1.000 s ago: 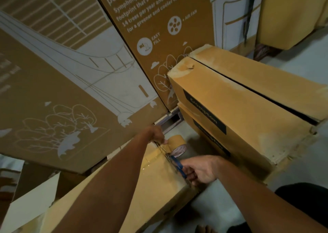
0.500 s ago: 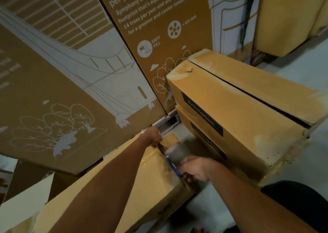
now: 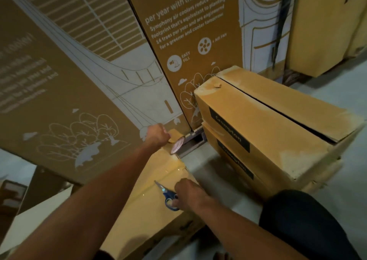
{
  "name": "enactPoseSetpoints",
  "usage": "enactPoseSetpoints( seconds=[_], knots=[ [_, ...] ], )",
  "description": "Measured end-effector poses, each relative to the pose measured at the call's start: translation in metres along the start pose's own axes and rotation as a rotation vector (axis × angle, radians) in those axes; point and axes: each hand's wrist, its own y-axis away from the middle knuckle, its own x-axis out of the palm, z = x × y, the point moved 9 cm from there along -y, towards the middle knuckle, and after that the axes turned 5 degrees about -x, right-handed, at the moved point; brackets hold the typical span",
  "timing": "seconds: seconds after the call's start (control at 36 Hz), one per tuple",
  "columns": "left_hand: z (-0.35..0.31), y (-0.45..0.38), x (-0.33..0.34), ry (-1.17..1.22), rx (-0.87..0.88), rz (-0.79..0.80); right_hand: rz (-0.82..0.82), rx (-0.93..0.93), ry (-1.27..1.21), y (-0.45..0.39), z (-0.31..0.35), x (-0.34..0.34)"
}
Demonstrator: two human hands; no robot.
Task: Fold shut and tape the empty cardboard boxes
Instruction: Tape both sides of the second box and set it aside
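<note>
A long cardboard box (image 3: 151,206) lies on the floor in front of me, its top glossy with brown tape. My left hand (image 3: 157,135) grips the roll of brown tape (image 3: 176,141) at the box's far end. My right hand (image 3: 188,194) holds blue-handled scissors (image 3: 165,194) over the near right edge of the box, blades pointing away toward the left. To the right lie two stacked Crompton boxes (image 3: 264,132); the upper one shows a dark open seam between its top flaps.
Tall printed air-cooler cartons (image 3: 184,41) stand right behind the box and lean in from the left (image 3: 59,81). More plain cartons (image 3: 325,25) stand at the back right. Grey floor (image 3: 337,93) shows to the right. My dark-clothed knee (image 3: 309,226) is at the lower right.
My left hand carried the tape roll away to the far end of the box. My right hand drew the scissors back toward me, apart from the roll, onto the box's near edge.
</note>
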Motion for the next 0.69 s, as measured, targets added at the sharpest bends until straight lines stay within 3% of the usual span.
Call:
enactPoseSetpoints(
  seconds=[0.14,0.28,0.39,0.56,0.64,0.69],
  knots=[
    [0.012,0.026,-0.028,-0.099,0.098,-0.026,-0.012,-0.055,0.061,-0.003,0.030,0.010],
    [0.024,0.065,-0.051,-0.127,0.219,-0.074,-0.222,-0.008,0.150,0.000,0.027,-0.008],
    [0.040,0.088,-0.050,-0.082,0.284,-0.054,-0.338,0.093,0.007,-0.012,-0.001,-0.023],
    [0.052,0.103,-0.036,-0.153,0.428,0.010,-0.209,0.114,-0.168,-0.035,-0.036,-0.002],
    [0.059,0.106,-0.028,-0.264,0.487,-0.005,-0.330,0.104,-0.201,-0.037,-0.039,-0.006],
    [0.062,0.104,-0.024,-0.311,0.515,-0.014,-0.314,0.090,-0.212,-0.040,-0.038,-0.006]
  ],
)
